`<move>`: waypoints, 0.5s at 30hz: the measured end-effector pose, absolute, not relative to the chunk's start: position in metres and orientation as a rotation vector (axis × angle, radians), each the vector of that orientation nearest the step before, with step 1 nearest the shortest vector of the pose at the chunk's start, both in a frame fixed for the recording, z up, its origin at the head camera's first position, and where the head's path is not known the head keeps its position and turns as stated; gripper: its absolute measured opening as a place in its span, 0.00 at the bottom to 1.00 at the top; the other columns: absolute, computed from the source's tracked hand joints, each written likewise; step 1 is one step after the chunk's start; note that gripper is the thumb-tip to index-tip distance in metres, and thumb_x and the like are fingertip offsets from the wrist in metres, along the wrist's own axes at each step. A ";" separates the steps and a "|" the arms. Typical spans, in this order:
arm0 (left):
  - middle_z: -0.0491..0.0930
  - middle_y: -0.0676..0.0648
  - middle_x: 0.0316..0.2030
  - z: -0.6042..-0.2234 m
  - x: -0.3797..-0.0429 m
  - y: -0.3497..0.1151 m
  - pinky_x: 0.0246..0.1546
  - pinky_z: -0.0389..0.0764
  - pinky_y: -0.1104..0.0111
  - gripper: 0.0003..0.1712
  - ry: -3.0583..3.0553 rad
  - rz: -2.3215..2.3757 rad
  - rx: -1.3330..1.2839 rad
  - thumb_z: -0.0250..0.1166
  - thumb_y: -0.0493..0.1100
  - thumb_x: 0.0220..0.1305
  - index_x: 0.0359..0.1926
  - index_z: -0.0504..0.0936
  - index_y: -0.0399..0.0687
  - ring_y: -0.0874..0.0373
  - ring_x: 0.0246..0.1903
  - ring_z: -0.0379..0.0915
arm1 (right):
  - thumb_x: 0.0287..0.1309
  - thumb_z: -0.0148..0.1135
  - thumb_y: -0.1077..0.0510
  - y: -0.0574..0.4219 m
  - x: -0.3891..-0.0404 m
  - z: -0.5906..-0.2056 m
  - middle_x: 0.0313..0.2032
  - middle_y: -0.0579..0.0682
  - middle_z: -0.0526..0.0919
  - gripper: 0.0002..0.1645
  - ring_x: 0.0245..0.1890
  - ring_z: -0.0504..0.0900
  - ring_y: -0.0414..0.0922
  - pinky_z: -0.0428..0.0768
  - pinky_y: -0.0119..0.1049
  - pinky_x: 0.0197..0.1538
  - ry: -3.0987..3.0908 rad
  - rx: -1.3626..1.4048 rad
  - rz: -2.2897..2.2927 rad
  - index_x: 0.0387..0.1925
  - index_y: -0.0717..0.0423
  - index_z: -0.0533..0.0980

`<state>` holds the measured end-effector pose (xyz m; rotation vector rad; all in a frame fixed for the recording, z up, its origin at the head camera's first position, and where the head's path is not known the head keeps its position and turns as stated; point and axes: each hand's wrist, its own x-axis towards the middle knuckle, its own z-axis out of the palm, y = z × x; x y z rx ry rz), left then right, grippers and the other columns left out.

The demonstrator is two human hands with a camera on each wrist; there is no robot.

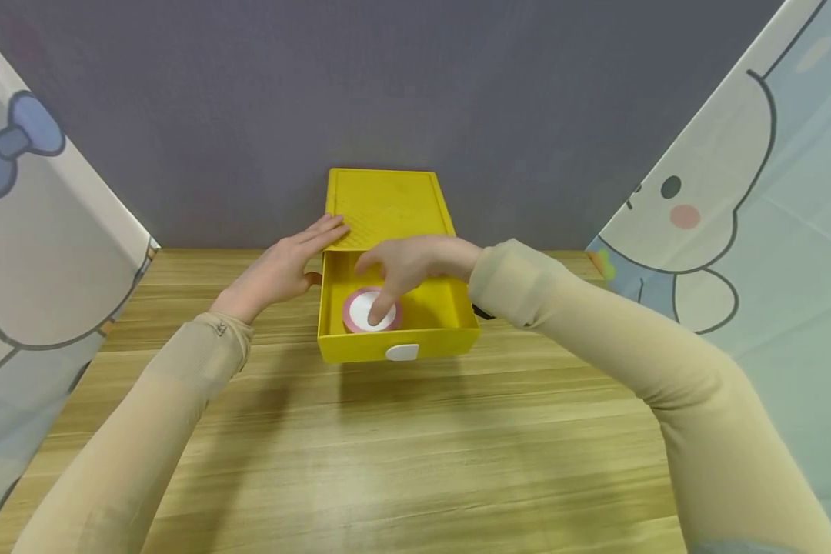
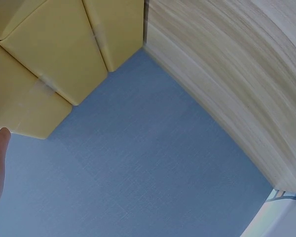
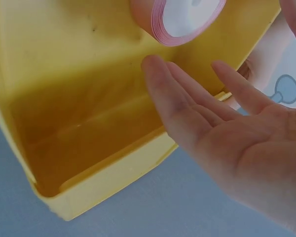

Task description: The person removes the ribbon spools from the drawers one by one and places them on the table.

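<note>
A pink ribbon roll (image 1: 360, 309) lies at eight o'clock in an open yellow drawer (image 1: 356, 348); above it, I see the person's right hand (image 1: 414, 263) spread wide, empty; their straight-fingered left hand (image 1: 282, 265) touches the yellow box (image 1: 391, 198) at ten o'clock

Plain grey back wall (image 1: 561, 115); cartoon-printed panels (image 1: 789, 369) both sides; wood-grain tabletop (image 1: 512, 469), soft sheen.

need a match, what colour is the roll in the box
Pink round a white middle; the roll shows best in the right wrist view.
</note>
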<state>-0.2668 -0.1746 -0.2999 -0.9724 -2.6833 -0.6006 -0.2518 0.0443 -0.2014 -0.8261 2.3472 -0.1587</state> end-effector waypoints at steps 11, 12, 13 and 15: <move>0.53 0.44 0.75 -0.300 -0.265 -0.174 0.50 0.81 0.52 0.49 -2.688 -0.602 -0.972 0.62 0.19 0.49 0.72 0.60 0.47 0.46 0.74 0.48 | 0.50 0.70 0.44 0.033 -0.248 -0.213 0.70 0.45 0.61 0.50 0.57 0.69 0.47 0.79 0.48 0.55 2.302 -0.722 -0.164 0.72 0.41 0.57; 0.53 0.44 0.75 -0.300 -0.265 -0.174 0.50 0.81 0.52 0.49 -2.691 -0.600 -0.970 0.62 0.19 0.49 0.72 0.60 0.47 0.46 0.74 0.48 | 0.50 0.69 0.44 0.032 -0.248 -0.214 0.69 0.44 0.62 0.49 0.56 0.70 0.46 0.80 0.48 0.54 2.303 -0.721 -0.151 0.71 0.40 0.57; 0.53 0.44 0.75 -0.300 -0.265 -0.173 0.51 0.81 0.52 0.49 -2.693 -0.600 -0.970 0.62 0.19 0.49 0.72 0.60 0.47 0.46 0.74 0.48 | 0.50 0.69 0.44 0.031 -0.248 -0.216 0.68 0.44 0.63 0.49 0.55 0.71 0.46 0.80 0.47 0.53 2.305 -0.721 -0.138 0.71 0.40 0.57; 0.53 0.44 0.75 -0.300 -0.264 -0.173 0.53 0.80 0.51 0.49 -2.694 -0.604 -0.972 0.62 0.19 0.49 0.72 0.60 0.47 0.46 0.74 0.48 | 0.49 0.69 0.44 0.029 -0.247 -0.218 0.67 0.44 0.64 0.49 0.54 0.71 0.46 0.80 0.47 0.52 2.314 -0.715 -0.112 0.71 0.38 0.58</move>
